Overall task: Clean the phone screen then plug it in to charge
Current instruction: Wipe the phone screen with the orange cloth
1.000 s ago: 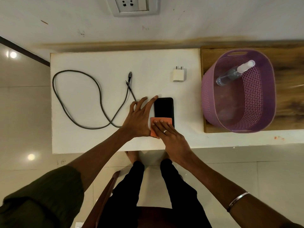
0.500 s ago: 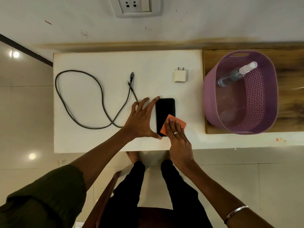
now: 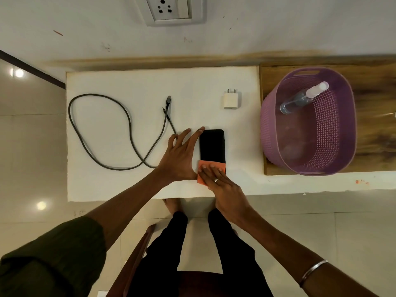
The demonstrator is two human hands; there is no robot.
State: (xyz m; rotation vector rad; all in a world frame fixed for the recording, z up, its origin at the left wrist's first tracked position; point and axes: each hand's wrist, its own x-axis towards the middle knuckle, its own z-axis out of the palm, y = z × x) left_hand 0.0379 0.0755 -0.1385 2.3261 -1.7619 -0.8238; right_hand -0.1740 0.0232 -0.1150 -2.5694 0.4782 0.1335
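Observation:
A black phone [image 3: 212, 145] lies screen up near the front of the white table [image 3: 128, 82]. My left hand [image 3: 180, 157] rests flat beside it, fingers spread, with the index finger along the phone's left edge. My right hand [image 3: 222, 187] presses an orange cloth [image 3: 211, 167] flat onto the phone's near end, fingers together on top of it. A grey charging cable [image 3: 102, 129] lies looped on the left of the table. A white charger plug [image 3: 231, 99] sits behind the phone. A wall socket [image 3: 169, 8] is on the wall above.
A purple plastic basket [image 3: 334, 163] stands on a wooden board [image 3: 375, 103] at the right, with a clear spray bottle [image 3: 304, 97] leaning inside. My legs and a chair edge [image 3: 137, 254] are below the table's front edge.
My right hand slid the orange cloth from the phone's lower right back to the left across its near end. My left hand stayed against the phone's left edge.

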